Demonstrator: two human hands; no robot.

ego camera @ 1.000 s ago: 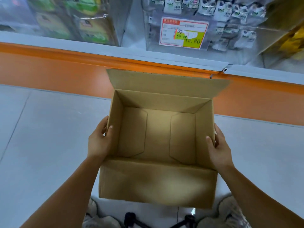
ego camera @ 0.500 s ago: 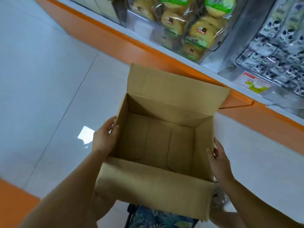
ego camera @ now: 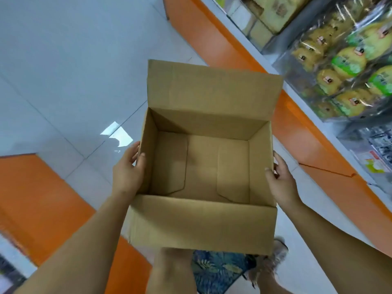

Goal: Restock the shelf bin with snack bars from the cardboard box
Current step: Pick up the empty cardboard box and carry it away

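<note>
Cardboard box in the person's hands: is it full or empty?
Empty. The cardboard box is open at the top, and inside only its bare brown bottom flaps show; nothing lies on them.

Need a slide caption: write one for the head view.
Left hand and right hand grip an empty, open brown cardboard box above grey floor tiles.

Nothing written is sharp enough to read. The wrapped buns (ego camera: 347,102) on the shelf carry small dark stickers (ego camera: 328,80) and green labels (ego camera: 347,62), but their print is too blurred to make out, and the tan cartons (ego camera: 275,9) beside them show only faint marks. The red, white and green price tag (ego camera: 375,164) on the shelf bin (ego camera: 356,149) is just as blurred.
</note>
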